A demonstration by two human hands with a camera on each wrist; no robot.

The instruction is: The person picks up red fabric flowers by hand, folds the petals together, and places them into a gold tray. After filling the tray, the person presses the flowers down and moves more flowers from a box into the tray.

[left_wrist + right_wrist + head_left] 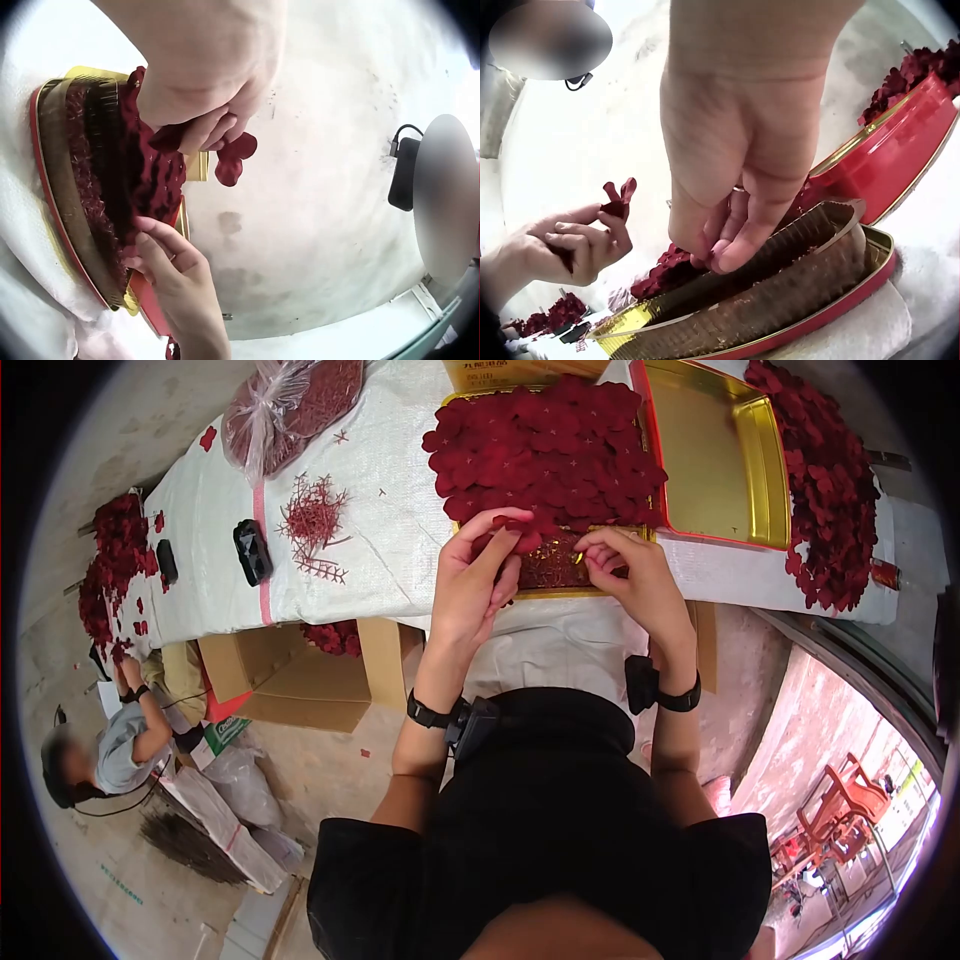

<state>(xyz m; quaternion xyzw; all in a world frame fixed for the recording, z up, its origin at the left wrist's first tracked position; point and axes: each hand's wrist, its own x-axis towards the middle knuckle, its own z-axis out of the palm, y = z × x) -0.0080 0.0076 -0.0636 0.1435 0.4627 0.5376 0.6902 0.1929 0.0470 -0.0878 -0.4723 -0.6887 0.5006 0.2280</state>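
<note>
My left hand pinches dark red fabric flowers between thumb and fingers, with petals spreading past the fingertips. More red shows under its curled fingers in the right wrist view. My right hand is bent over a clear plastic liner inside a red and gold tin. Its thumb and forefinger come together on a small dark red piece, mostly hidden by the fingertips. Small red branched sprigs fill the near strip of the liner. Behind them lies a thick layer of red flowers.
A second red and gold tin stands to the right, beside a heap of red flowers. Leftward on the white cloth lie loose sprigs, a black object and a plastic bag. Another person is at far left.
</note>
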